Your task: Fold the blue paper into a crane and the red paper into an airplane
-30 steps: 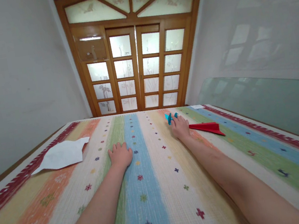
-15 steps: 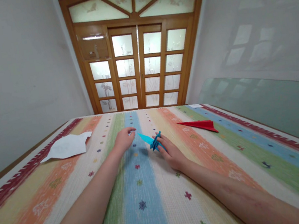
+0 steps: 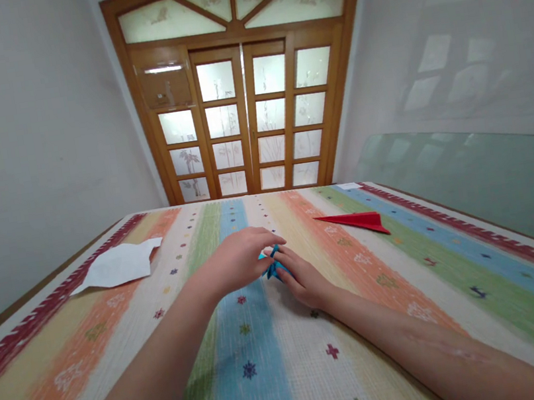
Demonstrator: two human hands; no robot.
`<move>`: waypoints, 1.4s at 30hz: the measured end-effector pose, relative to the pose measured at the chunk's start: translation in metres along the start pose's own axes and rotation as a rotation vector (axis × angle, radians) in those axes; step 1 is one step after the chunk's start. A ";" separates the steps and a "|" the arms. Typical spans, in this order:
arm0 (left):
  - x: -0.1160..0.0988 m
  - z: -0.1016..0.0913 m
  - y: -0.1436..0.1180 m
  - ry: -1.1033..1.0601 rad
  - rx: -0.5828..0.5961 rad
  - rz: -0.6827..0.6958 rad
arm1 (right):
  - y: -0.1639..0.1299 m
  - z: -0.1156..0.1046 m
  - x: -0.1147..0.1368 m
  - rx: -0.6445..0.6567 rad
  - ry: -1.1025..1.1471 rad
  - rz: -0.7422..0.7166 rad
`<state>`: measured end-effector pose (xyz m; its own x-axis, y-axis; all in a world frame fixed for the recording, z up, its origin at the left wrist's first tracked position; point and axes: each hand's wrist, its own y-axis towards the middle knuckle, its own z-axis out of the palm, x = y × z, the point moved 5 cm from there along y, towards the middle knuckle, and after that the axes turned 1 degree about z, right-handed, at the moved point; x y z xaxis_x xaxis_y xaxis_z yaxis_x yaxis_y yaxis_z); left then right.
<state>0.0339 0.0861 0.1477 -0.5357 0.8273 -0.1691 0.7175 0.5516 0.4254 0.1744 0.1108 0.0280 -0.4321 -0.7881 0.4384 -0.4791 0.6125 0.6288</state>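
A folded blue paper figure (image 3: 277, 268) is held just above the striped tablecloth, a little right of the blue stripe. My right hand (image 3: 305, 277) pinches it from the right, thumb below and fingers behind. Reaching over it from the left, my left hand (image 3: 238, 258) has its fingers curled across the top of the figure and its thumb against the near left side. Most of the figure is hidden behind my fingers; only dark blue folds and a small light blue bit show between the hands.
A red paper plane (image 3: 358, 220) lies on the tablecloth (image 3: 318, 379) to the right. At the left is a creased white sheet of paper (image 3: 118, 263). A small white piece (image 3: 348, 186) lies at the far edge. Wooden doors (image 3: 247, 119) stand beyond the table.
My left hand has moved right, from beside the blue paper figure's pointed end to over it, closing on it. The right hand keeps its hold and has shifted slightly.
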 end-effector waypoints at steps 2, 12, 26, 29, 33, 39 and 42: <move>0.003 0.006 0.001 0.039 0.026 -0.020 | 0.001 0.000 0.003 0.017 0.001 -0.003; 0.012 0.017 0.003 0.097 0.085 -0.052 | 0.001 0.000 0.010 0.066 -0.009 -0.023; 0.019 0.021 0.003 0.108 0.121 -0.054 | -0.003 0.004 -0.001 0.074 -0.066 0.023; 0.020 0.021 0.002 0.088 0.123 -0.053 | -0.003 0.005 -0.001 0.082 -0.081 0.038; 0.024 0.021 0.001 0.052 0.124 -0.068 | -0.003 0.005 -0.001 0.097 -0.086 0.036; 0.024 0.021 0.001 -0.071 0.142 -0.066 | -0.001 0.003 0.006 0.104 -0.059 0.008; 0.023 0.020 0.001 -0.117 0.145 -0.065 | 0.000 0.002 0.010 0.102 -0.048 -0.008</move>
<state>0.0314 0.1079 0.1264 -0.5340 0.7914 -0.2975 0.7442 0.6069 0.2788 0.1684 0.1033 0.0308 -0.4633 -0.7903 0.4010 -0.5564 0.6116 0.5625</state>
